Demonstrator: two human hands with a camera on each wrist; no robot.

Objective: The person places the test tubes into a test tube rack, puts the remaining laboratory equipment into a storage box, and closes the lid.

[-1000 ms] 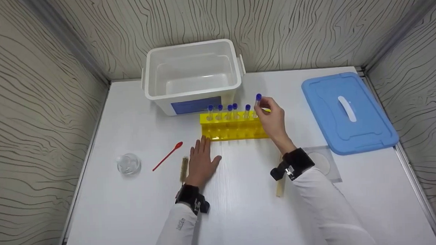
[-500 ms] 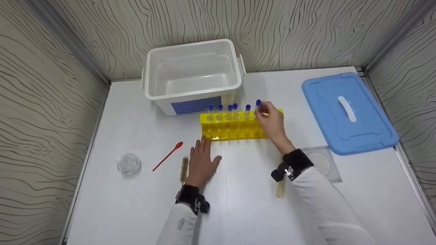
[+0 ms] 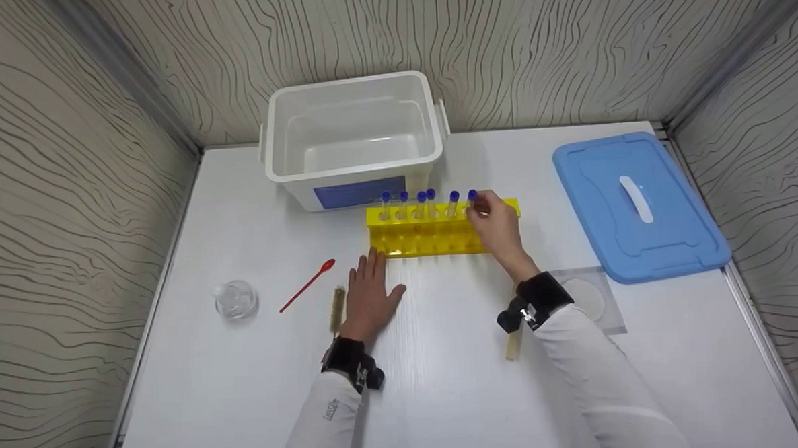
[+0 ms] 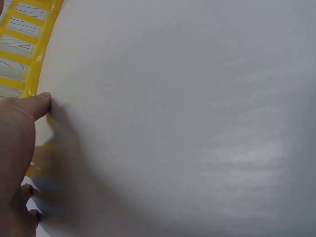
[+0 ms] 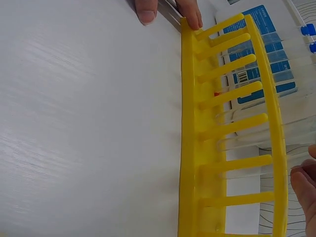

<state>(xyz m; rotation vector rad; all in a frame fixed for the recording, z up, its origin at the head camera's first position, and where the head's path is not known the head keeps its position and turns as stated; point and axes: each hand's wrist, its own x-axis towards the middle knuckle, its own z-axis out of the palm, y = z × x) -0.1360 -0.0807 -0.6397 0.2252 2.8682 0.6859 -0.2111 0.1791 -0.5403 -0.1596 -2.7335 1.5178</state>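
Observation:
A yellow test tube rack (image 3: 430, 237) stands in the middle of the table. Several clear test tubes with blue caps (image 3: 386, 197) stick up from its top row of holes. My right hand (image 3: 501, 227) pinches the rightmost capped test tube (image 3: 472, 195) between thumb and fingers, its cap now about level with the others. Through the rack's side bars, the right wrist view shows these fingertips (image 5: 302, 182) near the tube. My left hand (image 3: 369, 303) lies flat on the table, fingertips at the rack's front left corner; the left wrist view shows its thumb (image 4: 37, 105) close to the yellow rack edge.
Behind the rack is a white bin (image 3: 353, 175); its blue lid (image 3: 669, 239) lies at right. Left are a glass jar (image 3: 236, 300), a red spoon (image 3: 307, 285) and a bristle brush (image 3: 337, 309). A wooden strip (image 3: 513, 347) and a flat clear packet (image 3: 607, 296) lie under the right forearm.
My right hand has lowered its test tube into the rack, and the blue cap has dropped toward the level of the others. My left hand has stayed put.

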